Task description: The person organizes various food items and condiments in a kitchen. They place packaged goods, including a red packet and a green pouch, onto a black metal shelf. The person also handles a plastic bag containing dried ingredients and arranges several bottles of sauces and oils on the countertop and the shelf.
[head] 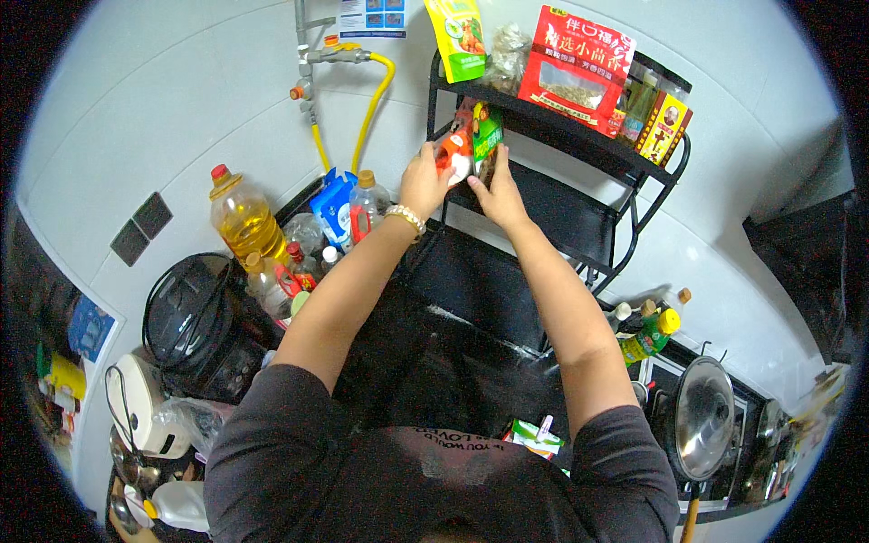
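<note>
Both arms reach forward to the left end of a black metal rack's middle shelf (563,210). My left hand (426,182), with a beaded bracelet at the wrist, grips a red and white plastic packet (455,151). Beside it, a green food packet (487,132) stands upright between the red packet and my right hand (501,193). The fingers of my right hand press along the green packet's right side. Above, the top shelf bears a yellow-green pouch (460,41), a crumpled clear bag (508,58), a large red spice pouch (577,68) and a yellow box (664,129).
Left of the rack stand an oil jug (251,231), several bottles, a blue bag (336,207) and a black cooker (197,326). A yellow gas hose (380,102) runs down the wall. To the right are a green bottle (652,339) and a lidded wok (706,417).
</note>
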Tool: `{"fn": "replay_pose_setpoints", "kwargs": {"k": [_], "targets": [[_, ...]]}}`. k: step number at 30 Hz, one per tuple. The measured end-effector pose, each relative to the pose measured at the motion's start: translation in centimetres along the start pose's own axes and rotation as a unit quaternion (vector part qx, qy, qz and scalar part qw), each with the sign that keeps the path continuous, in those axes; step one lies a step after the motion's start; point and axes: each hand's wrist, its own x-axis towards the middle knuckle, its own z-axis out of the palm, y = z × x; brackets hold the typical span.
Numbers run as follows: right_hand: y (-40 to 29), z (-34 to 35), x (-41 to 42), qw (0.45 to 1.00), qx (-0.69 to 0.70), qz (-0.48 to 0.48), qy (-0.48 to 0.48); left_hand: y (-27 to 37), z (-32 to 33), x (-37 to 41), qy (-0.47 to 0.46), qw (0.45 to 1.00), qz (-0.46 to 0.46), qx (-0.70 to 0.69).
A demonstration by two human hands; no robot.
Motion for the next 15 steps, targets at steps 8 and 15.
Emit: {"fn": "replay_pose_setpoints", "kwargs": {"k": [8, 15], "targets": [[1.2, 0.5, -0.3, 0.996, -0.071, -0.035, 0.036, -1.2, 1.3, 2.1, 0.013, 0.996, -0.076, -0.047], [2.0, 0.6, -0.3, 0.997, -0.050, -0.007, 0.053, -0.8, 0.8, 1.3, -0.131, 0.988, -0.015, -0.080]]}}
